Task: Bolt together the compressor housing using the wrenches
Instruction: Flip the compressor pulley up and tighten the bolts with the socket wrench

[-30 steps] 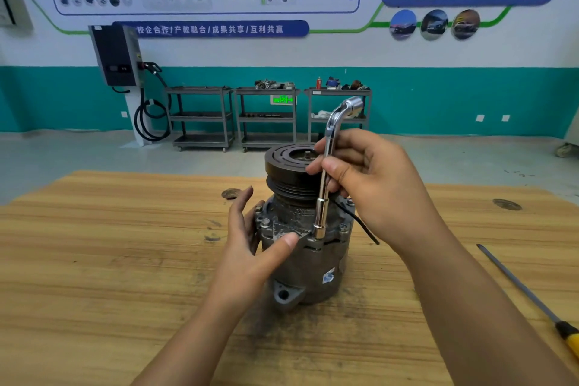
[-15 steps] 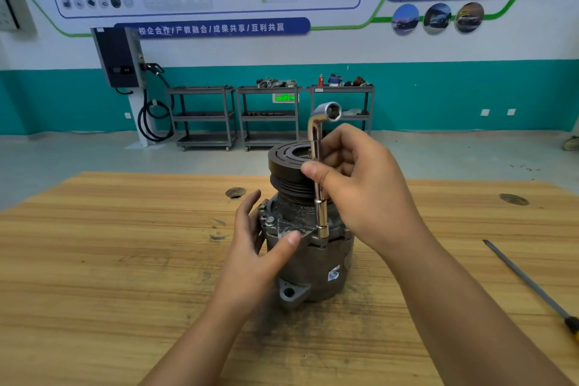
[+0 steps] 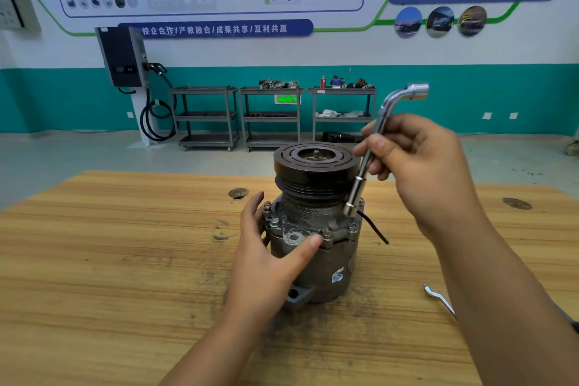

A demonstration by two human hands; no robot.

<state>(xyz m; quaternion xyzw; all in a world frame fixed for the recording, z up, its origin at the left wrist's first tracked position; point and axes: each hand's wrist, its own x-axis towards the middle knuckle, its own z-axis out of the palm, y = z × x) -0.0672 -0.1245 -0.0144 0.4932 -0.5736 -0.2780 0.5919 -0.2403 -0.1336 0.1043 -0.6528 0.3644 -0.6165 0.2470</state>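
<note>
Grey cast-metal compressor housing (image 3: 326, 263), upright mid wooden desk (image 3: 125, 260), braced at 9 o'clock by left hand's (image 3: 266, 260) spread fingers against twisting, right hand (image 3: 419, 166) pinching tilted chrome L-shaped socket wrench (image 3: 358, 188), socket down at 3 o'clock, seating unclear.

Glossy chromed wrench (image 3: 372, 147), dull grimy cast-metal compressor (image 3: 316, 247), grainy wooden table (image 3: 125, 260)

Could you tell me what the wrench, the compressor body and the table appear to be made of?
The wrench looks like chrome-plated steel: mirror-bright highlights. The compressor body is probably cast aluminium: dull grey, rough, grimy. The table seems wood or wood-look laminate: yellow-brown grain streaks.
</note>
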